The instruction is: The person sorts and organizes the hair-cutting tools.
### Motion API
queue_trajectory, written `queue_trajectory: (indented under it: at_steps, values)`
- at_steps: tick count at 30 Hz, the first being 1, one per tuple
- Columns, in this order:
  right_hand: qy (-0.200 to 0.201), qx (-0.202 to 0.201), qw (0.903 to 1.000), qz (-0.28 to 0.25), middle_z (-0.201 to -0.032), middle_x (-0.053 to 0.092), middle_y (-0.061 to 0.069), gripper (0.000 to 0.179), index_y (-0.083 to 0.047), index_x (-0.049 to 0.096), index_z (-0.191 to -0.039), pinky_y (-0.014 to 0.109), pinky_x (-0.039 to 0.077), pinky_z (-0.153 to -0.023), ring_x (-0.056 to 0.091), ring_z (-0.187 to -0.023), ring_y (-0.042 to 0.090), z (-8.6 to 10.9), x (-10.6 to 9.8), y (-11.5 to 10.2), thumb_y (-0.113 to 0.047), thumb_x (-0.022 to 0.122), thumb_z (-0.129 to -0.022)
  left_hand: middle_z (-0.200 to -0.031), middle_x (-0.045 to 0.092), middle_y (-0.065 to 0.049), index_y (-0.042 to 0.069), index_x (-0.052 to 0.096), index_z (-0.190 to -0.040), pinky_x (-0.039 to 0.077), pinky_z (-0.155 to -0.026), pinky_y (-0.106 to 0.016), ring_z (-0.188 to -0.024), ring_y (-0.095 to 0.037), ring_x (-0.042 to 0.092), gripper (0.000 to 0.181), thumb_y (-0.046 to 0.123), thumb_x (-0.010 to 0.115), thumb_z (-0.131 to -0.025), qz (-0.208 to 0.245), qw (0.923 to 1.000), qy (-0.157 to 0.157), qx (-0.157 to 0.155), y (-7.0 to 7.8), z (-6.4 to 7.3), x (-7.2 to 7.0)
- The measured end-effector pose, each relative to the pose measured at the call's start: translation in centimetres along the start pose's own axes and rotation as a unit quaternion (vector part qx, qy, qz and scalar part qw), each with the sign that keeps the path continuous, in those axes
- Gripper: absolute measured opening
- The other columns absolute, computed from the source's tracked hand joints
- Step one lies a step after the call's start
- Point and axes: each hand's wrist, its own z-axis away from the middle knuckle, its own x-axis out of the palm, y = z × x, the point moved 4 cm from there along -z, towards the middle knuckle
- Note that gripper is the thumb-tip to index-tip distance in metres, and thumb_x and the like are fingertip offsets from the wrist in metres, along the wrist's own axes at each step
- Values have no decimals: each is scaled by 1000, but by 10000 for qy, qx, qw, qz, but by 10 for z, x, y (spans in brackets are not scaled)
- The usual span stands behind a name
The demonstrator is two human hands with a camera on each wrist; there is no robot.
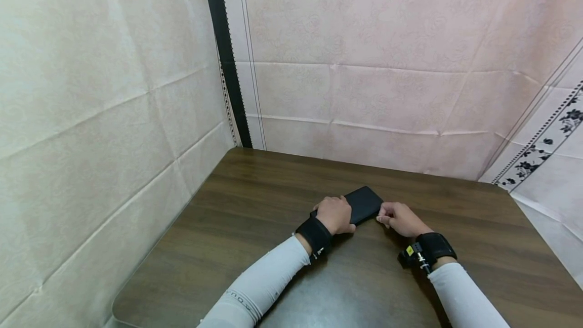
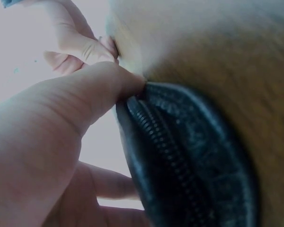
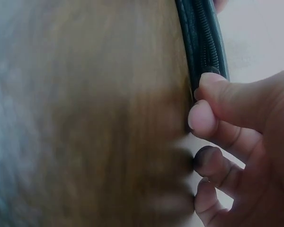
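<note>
A black zippered wallet (image 1: 364, 203) lies toward the far side of the wooden table. My left hand (image 1: 334, 214) grips its left end, the thumb along the near edge. Dark zipper teeth (image 2: 162, 142) run along that edge in the left wrist view, with the two sides of the wallet standing slightly apart. At the wallet's right end, my right hand (image 1: 403, 219) pinches with thumb and index finger at the end of the zipper (image 3: 206, 35). The pull itself is mostly hidden by those fingertips, and the other fingers curl loosely below.
The brown wooden table (image 1: 255, 201) has rounded corners. Pale cloth (image 1: 364, 90) hangs behind it and along the left side. A black strap (image 1: 315, 237) wraps my left wrist, and a band with a small device (image 1: 416, 254) sits on the right one.
</note>
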Motion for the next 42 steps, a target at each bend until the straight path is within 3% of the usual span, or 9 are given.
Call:
queue_trajectory:
  at_steps: [12, 18, 21, 26, 33, 37, 42]
  values:
    - [-19, -216, 9997, -83, -69, 59, -2, 20, -11, 62, -83, 26, 43, -60, 52, -62, 12, -2, 4, -3, -13, 65, -102, -134, 70, -10, 13, 51, -154, 63, -69, -48, -105, -31, 72, 90, 74, 61, -89, -22, 10000, 39, -31, -2, 2, -5]
    - [30, -106, 9996, -244, -69, 58, -1, 20, -11, 62, -83, 26, 43, -59, 51, -61, 12, 1, 12, -1, -13, 64, -103, -157, 50, -10, 17, 32, -164, 59, -91, -38, -134, -29, 57, 96, 70, 64, -91, 436, 9967, -676, 111, -15, 17, 2]
    - [37, -131, 9997, -224, -68, 58, 0, 20, -10, 62, -82, 26, 42, -59, 51, -60, 12, 0, 11, -3, -11, 64, -103, -163, 41, -12, 20, 27, -166, 56, -94, -36, -139, -31, 52, 97, 66, 67, -91, 638, 9937, -894, 201, -20, 25, 3]
    - [136, -126, 9998, 41, -66, 57, -2, 22, -10, 61, -80, 25, 42, -59, 50, -59, 12, -11, 4, -4, -9, 63, -102, -161, 43, -16, 21, 33, -164, 59, -89, -37, -128, -32, 61, 90, 62, 68, -92, 635, 9947, -682, 436, -20, 28, -3]
    - [41, 194, 9997, 121, -68, 61, 1, 19, -6, 62, -81, 29, 44, -62, 54, -64, 16, -31, -8, 1, -4, 60, -101, -153, 53, -21, 19, 43, -159, 61, -80, -35, -118, -28, 70, 80, 64, 61, -96, 608, 9959, -351, 572, -7, 27, -9]
    - [-10, 392, 9992, 92, -70, 62, 2, 18, -5, 62, -83, 30, 45, -62, 55, -65, 17, -42, -9, 4, -5, 59, -101, -156, 51, -21, 21, 41, -160, 60, -78, -32, -113, -27, 72, 85, 70, 60, -94, 413, 9973, -268, 549, -1, 29, -9]
    - [74, 484, 9987, 100, -70, 62, 2, 17, -4, 62, -85, 32, 44, -63, 55, -65, 18, -48, -8, 5, -7, 59, -102, -158, 47, -22, 21, 39, -161, 59, -83, -30, -112, -27, 70, 98, 74, 69, -85, 390, 9960, -275, 759, 2, 34, -10]
